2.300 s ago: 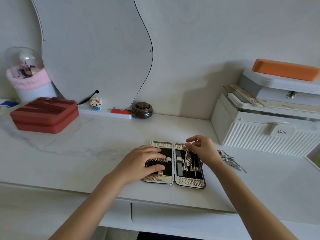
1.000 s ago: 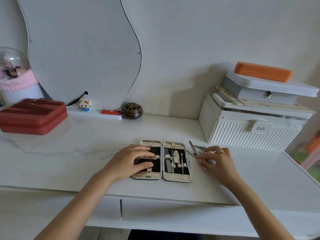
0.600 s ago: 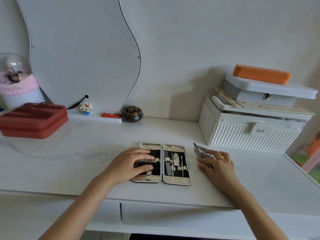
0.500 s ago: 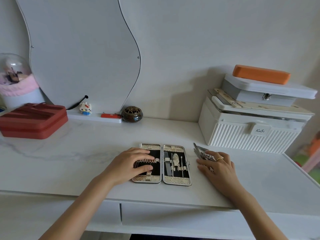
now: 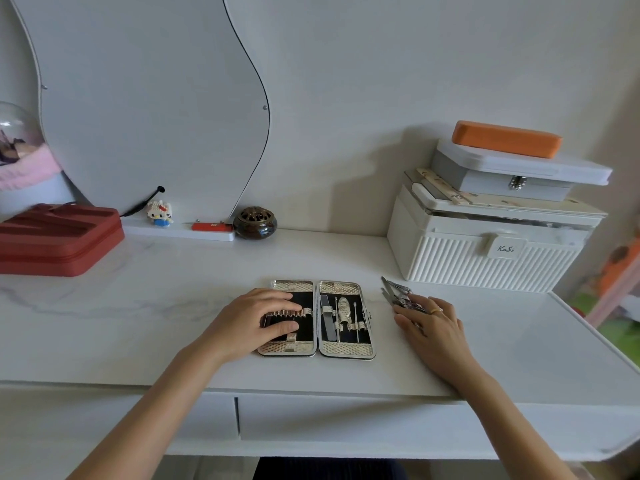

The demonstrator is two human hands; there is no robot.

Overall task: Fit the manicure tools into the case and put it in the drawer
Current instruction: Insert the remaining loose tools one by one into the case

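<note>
Head view: we cannot make out whether the right hand (image 5: 431,327) is pinching anything, since its fingertips cover the near end of the loose silver metal manicure tools (image 5: 394,293) and the curl of the fingers is hidden. The fingers lie fairly flat and spread over that small pile, touching it, with a gold ring on one of them. How many tools are in the pile is too small to tell.

The left hand (image 5: 254,320) rests palm down with relaxed, nearly straight fingers on the left half of the open silver-edged, black-lined manicure case (image 5: 317,349), pressing it to the white marble-look desk top (image 5: 173,299). It hides much of that half.

The case lies flat between our two hands, and its right half shows a file and a few slim tools in their loops. The loose tools lie just beside the case on its right, apart from it.

Below the desk edge we see the white drawer front (image 5: 346,422), closed. Behind the tools stands a white ribbed storage box (image 5: 478,258), and a red zip case (image 5: 59,237) is cut off at the left.
</note>
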